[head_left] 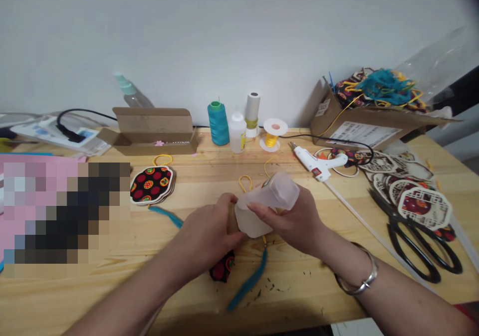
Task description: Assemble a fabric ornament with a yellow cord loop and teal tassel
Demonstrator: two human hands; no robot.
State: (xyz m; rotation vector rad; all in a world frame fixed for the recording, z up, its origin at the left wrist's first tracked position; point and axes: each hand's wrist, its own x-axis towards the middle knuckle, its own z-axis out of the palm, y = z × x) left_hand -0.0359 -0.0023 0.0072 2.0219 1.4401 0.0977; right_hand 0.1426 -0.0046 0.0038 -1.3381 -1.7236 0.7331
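My right hand is closed around a translucent plastic bottle, which is tipped over a pale, flat ornament piece. My left hand grips that piece by its left edge. A yellow cord loop shows beyond the piece, and a teal tassel hangs down on the near side. Below my left hand lies a dark patterned fabric piece, partly covered by it. The bottle's nozzle is hidden, so I cannot tell whether anything flows out.
Left of my hands lies a finished-looking patterned ornament stack. At the back stand a small open carton, a teal thread cone, another bottle and a yellow cord spool. Rightward are a glue gun, black scissors and a filled box.
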